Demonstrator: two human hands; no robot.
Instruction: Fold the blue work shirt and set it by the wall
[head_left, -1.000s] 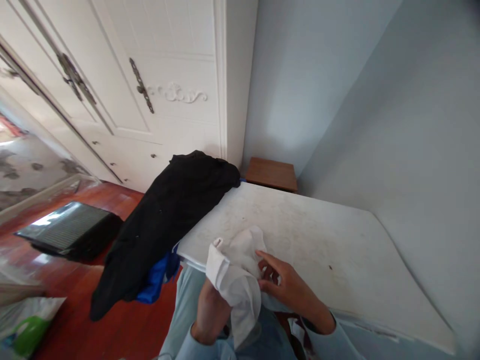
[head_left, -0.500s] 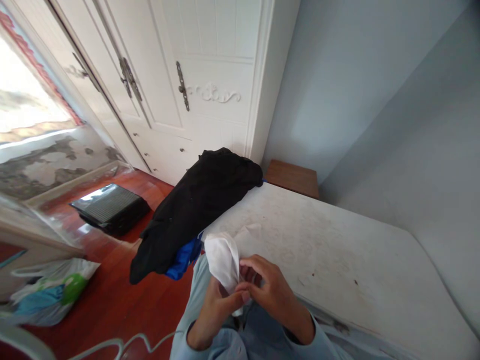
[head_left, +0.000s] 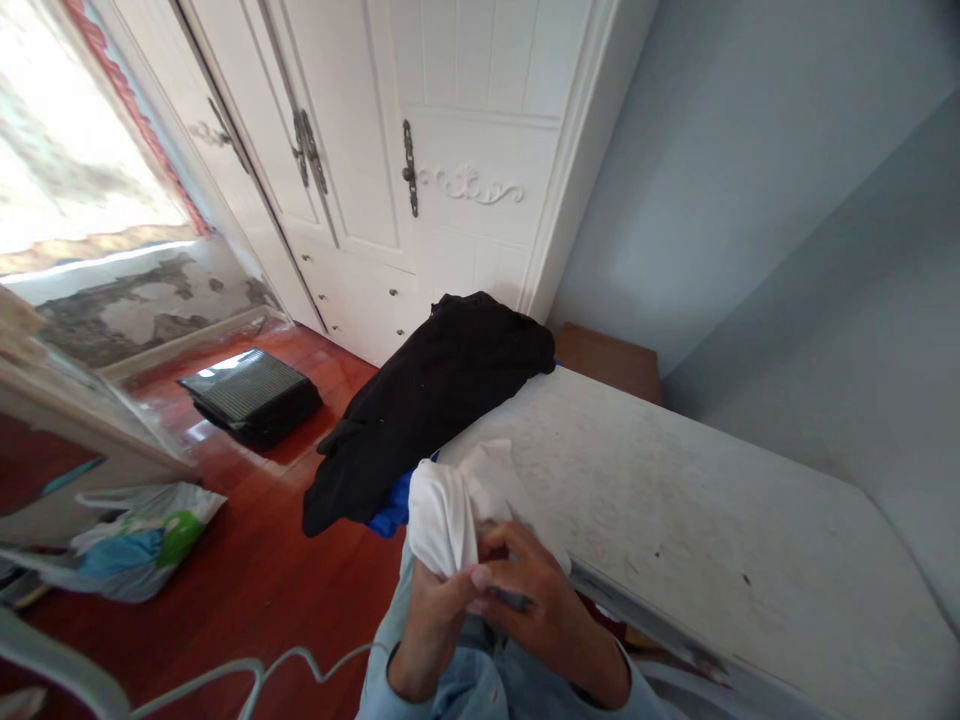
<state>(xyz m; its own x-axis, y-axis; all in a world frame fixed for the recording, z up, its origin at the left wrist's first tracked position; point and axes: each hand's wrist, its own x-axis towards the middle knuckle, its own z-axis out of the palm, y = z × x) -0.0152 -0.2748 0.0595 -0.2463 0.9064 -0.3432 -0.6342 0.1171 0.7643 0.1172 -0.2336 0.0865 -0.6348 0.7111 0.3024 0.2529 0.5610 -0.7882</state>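
A white cloth (head_left: 442, 515) is bunched up over my lap at the near edge of the white tabletop (head_left: 637, 470). My left hand (head_left: 431, 615) grips it from below, thumb pointing right. Close against it, my right hand (head_left: 536, 600) pinches the cloth's right side with bent fingers. Part of the cloth spreads behind the fingers onto the tabletop. Black clothing (head_left: 435, 385) lies across the table's left end and hangs over the edge, with a blue fabric (head_left: 391, 510) showing beneath it.
A white wardrobe (head_left: 360, 200) stands behind the table, beside a brown wooden piece (head_left: 609, 362). On the red floor (head_left: 300, 580) are a black ribbed case (head_left: 251, 395) and a plastic bag (head_left: 142, 545). A pale curved metal frame (head_left: 255, 675) is at lower left.
The view has shifted, so the room appears further right. The white cloth has spread wider behind my fingers, and my right hand has closed in nearer my left thumb.
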